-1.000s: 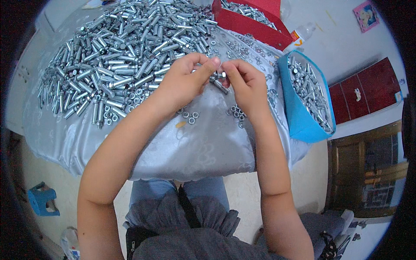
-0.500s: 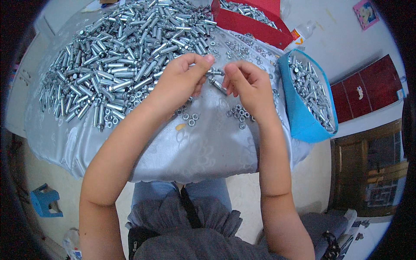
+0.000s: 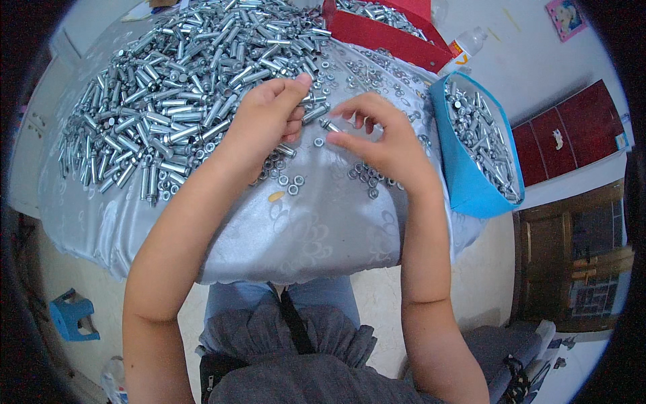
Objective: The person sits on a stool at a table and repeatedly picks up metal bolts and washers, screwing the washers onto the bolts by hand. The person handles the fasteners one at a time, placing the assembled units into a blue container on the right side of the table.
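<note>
My left hand (image 3: 269, 114) is closed, its fingers curled in and thumb pointing up and forward. A silver sleeve anchor bolt (image 3: 315, 112) sticks out from its fingers, the gripped end hidden. Facing it, my right hand (image 3: 377, 131) is open, with thumb and fingers apart. Near its fingertips is another anchor bolt (image 3: 330, 125), partly hidden by the hand. A single hex nut (image 3: 319, 142) shows between the hands. Beyond my left hand spreads a large heap of anchor bolts (image 3: 182, 101). Loose nuts (image 3: 367, 175) lie below my right hand.
A red box (image 3: 383, 37) of metal parts stands at the back right. To the right is a blue fabric bin (image 3: 471, 182) full of bolts, with a plastic bottle (image 3: 468, 46) behind it. The grey tablecloth (image 3: 303, 242) hangs over the near edge. A blue stool (image 3: 70, 315) stands at left.
The hands have parted: my left hand moved slightly left with the bolt, while my right hand opened and let go of its end. A nut now shows between them.
</note>
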{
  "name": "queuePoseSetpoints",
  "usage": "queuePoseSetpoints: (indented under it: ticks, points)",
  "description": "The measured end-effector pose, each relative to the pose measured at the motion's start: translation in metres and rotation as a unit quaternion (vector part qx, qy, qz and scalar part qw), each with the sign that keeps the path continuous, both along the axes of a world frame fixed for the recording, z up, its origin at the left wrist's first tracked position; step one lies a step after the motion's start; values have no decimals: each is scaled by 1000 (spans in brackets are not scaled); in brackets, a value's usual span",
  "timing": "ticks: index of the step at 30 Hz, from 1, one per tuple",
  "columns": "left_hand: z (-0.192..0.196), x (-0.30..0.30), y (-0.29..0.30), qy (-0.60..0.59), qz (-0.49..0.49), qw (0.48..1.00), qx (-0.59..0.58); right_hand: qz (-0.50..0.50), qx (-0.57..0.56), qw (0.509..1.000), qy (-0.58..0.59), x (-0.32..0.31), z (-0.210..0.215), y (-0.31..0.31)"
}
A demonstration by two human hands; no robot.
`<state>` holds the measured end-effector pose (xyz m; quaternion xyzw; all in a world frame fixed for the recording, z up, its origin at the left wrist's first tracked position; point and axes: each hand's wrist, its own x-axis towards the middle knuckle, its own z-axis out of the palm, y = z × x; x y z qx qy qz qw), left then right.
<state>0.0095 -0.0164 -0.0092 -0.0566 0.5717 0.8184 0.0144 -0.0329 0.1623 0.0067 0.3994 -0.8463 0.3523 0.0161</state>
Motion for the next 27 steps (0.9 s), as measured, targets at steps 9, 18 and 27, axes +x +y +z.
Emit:
queuePoseSetpoints:
  ticks: [9,18,27]
  points:
    - [1,-2,3,-8,-32,999,37,28,40,998,35,-6,-21,-8]
    - [1,-5,5,-18,-45,996,76,-46,-235,963,-120,-1,-4,-9]
    - [2,-1,5,-22,-49,995,85,-41,-246,956,-156,6,-5,-16]
